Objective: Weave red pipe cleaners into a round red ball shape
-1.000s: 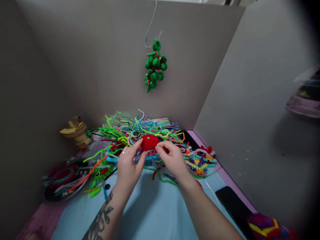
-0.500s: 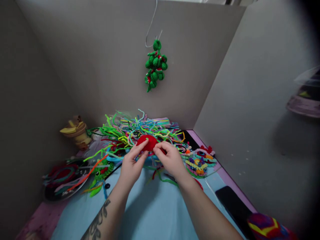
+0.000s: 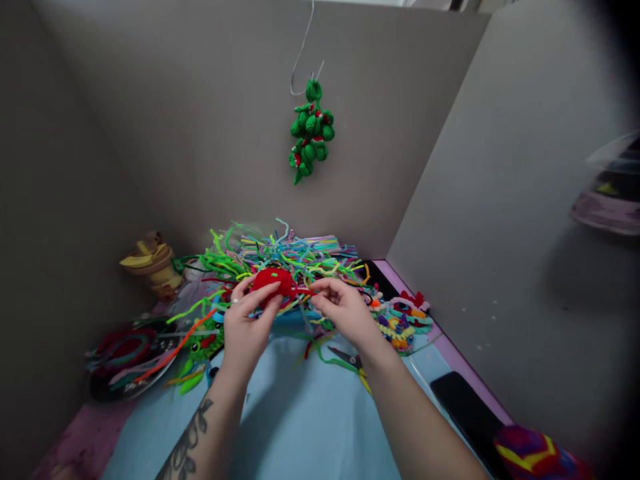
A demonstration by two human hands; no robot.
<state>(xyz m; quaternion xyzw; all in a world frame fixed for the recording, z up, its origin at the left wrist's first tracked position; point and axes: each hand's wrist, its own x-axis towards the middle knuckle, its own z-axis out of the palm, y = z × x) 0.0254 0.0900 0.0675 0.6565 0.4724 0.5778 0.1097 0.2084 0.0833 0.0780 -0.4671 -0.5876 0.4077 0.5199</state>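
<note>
Gripping a rounded red fuzzy piece (image 3: pixel 281 279) with a small green spot on its face, the left hand (image 3: pixel 253 320) is partly open, its fingers stretched across the near, left side of the piece and its thumb apart from them, close to the lower edge. A ring shows on one finger, and a dark leaf tattoo runs along that forearm. The right hand (image 3: pixel 345 308) is mostly closed, thumb and forefinger pinched together on the end of a short red strand (image 3: pixel 304 291) that reaches across from the right side of the piece (the other fingers are curled in, so I cannot tell whether they hold anything more). The red piece is held between the two hands, in front of a tangled heap of colourful pipe cleaners (image 3: pixel 300 257) at the back of the desk (image 3: pixel 83 437). A light blue cover (image 3: pixel 315 413) lies over much of the desk beneath the forearms. Near the right wrist lies a cutting tool (image 3: pixel 354 361) with dark blades and a bit of yellow handle showing, partly hidden by the forearm. Left of the left hand sit a green figure with eyes (image 3: pixel 207 341) and, beyond it, a round dish (image 3: pixel 127 393) holding more fuzzy strands. A black phone-like slab (image 3: pixel 467 403) rests to the right of the right forearm, and a green ornament (image 3: pixel 311 133) hangs from a wire against the grey wall.
</note>
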